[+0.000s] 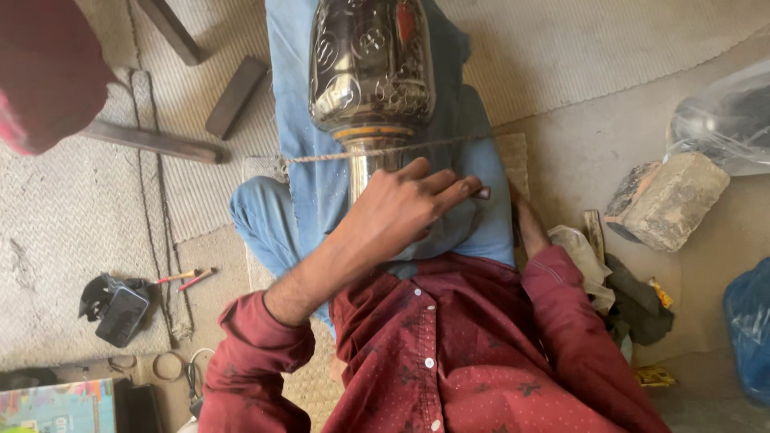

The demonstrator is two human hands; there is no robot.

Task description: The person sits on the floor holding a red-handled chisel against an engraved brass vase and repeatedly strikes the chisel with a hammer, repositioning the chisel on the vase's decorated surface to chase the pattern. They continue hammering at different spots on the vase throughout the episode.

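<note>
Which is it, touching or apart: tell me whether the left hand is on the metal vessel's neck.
Touching. The head view shows the left hand lying across the narrow neck of the engraved metal vessel, covering it with no gap visible.

A big stone [667, 200] lies at three o'clock on the floor. Just above it sits a clear plastic bag [722, 120]. A blue bag [747, 329] is at four o'clock. Dark rags [634, 309] lie near the stone. A phone [122, 314] rests at eight o'clock on the mat [64, 216], with two red pencils [186, 277] just beside it. Dark bars [235, 96] lie at eleven o'clock.
</note>
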